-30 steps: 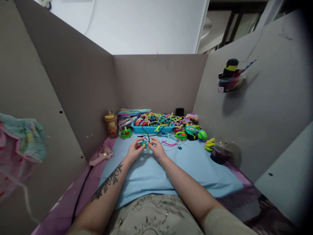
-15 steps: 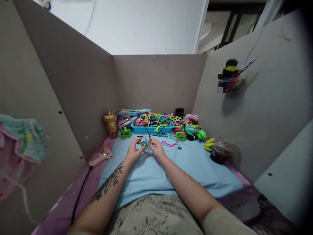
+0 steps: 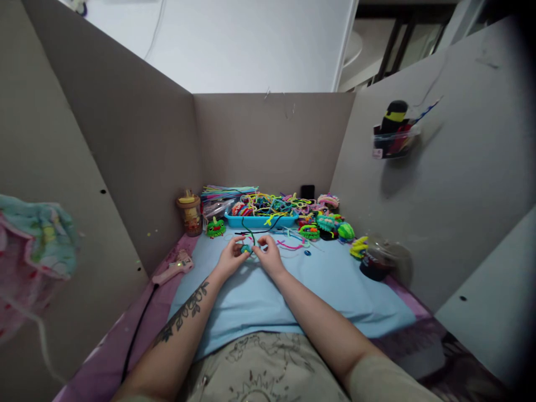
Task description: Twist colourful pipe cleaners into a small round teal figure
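Over the middle of the blue cloth, my left hand (image 3: 230, 259) is closed on a small teal pipe-cleaner piece (image 3: 245, 249) with a bit of yellow on it. My right hand (image 3: 269, 258) is at the right side of the piece, thumb and index finger pinched on a dark green pipe cleaner (image 3: 253, 237). That pipe cleaner rises from the piece and bends away to the upper left. Fingers hide much of the piece. Pink and blue pipe-cleaner offcuts (image 3: 288, 244) lie just right of my right hand, near a small dark blue disc (image 3: 307, 253).
A blue tray (image 3: 262, 221) heaped with pipe cleaners stands behind my hands. A green frog-like figure (image 3: 216, 228) and a lidded cup (image 3: 191, 215) are at the left, a pink glue gun (image 3: 173, 269) nearer. Finished pipe-cleaner figures (image 3: 325, 222) and a dark container (image 3: 376, 265) sit right.
The teal piece has tipped and shifted slightly left and down in my left hand. The green pipe cleaner's top leans further left, and my right fingers have drawn slightly apart from the piece.
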`<control>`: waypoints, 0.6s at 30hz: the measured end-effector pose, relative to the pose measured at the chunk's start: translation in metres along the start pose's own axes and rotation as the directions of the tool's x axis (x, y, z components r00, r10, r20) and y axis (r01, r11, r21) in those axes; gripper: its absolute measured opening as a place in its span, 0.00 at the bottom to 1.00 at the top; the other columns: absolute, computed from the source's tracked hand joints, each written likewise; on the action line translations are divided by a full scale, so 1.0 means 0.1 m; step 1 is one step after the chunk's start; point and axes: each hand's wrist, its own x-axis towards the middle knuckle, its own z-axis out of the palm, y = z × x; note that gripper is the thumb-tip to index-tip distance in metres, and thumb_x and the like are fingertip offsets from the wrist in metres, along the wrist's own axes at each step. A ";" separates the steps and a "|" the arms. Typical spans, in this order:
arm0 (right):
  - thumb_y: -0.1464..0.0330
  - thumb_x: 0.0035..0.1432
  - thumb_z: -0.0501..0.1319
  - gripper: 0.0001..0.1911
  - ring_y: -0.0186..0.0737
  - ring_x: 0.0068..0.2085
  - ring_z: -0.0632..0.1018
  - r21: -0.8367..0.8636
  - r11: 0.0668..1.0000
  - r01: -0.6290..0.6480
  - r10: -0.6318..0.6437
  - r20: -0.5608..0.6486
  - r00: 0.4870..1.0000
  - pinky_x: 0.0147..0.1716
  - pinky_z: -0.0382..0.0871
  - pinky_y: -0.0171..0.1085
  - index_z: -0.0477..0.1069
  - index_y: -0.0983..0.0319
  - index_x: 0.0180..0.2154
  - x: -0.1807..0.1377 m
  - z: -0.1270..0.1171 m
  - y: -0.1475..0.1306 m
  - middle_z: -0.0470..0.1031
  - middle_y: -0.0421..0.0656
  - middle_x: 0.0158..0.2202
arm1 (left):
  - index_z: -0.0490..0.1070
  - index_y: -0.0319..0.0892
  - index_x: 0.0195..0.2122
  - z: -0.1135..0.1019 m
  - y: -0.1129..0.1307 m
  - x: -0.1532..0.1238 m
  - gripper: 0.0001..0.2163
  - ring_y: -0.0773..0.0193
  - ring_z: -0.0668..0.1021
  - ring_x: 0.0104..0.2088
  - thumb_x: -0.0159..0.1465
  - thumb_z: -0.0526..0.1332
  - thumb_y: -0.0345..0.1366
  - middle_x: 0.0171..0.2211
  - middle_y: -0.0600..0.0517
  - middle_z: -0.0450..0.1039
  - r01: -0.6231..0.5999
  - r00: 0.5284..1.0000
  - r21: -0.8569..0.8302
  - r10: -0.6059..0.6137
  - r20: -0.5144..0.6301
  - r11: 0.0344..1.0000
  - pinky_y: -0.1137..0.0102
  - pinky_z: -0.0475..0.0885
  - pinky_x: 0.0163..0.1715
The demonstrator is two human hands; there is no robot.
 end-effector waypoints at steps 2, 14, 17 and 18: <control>0.67 0.49 0.60 0.02 0.40 0.38 0.71 -0.054 0.995 0.080 -0.079 0.020 0.997 0.41 0.63 0.39 0.70 0.59 0.29 0.00 -0.02 -0.03 0.72 0.41 0.31 | 0.60 0.39 0.49 0.00 0.01 0.00 0.27 0.71 0.71 0.25 0.50 0.67 0.38 0.26 0.56 0.67 0.020 1.000 -0.039 -0.020 -0.003 0.999 0.75 0.64 0.26; 0.75 0.50 0.58 0.10 0.43 0.44 0.69 -0.139 0.959 0.248 -0.228 0.146 0.963 0.48 0.59 0.44 0.75 0.57 0.33 -0.02 -0.04 -0.04 0.75 0.42 0.37 | 0.57 0.40 0.49 -0.03 0.07 0.00 0.31 0.67 0.75 0.29 0.46 0.70 0.39 0.31 0.52 0.73 0.092 0.996 -0.225 -0.094 -0.001 0.970 0.72 0.67 0.31; 0.76 0.49 0.58 0.09 0.43 0.44 0.67 -0.171 0.958 0.231 -0.207 0.148 0.967 0.48 0.59 0.44 0.74 0.58 0.30 -0.02 -0.03 -0.03 0.72 0.43 0.36 | 0.58 0.41 0.48 -0.03 0.03 0.00 0.30 0.68 0.73 0.28 0.46 0.69 0.39 0.30 0.54 0.70 0.080 0.997 -0.188 -0.077 0.024 0.979 0.73 0.66 0.30; 0.76 0.48 0.58 0.09 0.43 0.44 0.67 -0.179 0.959 0.222 -0.196 0.151 0.969 0.47 0.59 0.44 0.74 0.58 0.29 -0.02 -0.03 -0.02 0.72 0.43 0.36 | 0.59 0.41 0.48 -0.03 0.01 0.00 0.29 0.69 0.73 0.28 0.47 0.69 0.38 0.29 0.55 0.69 0.064 0.998 -0.162 -0.062 0.018 0.985 0.74 0.66 0.30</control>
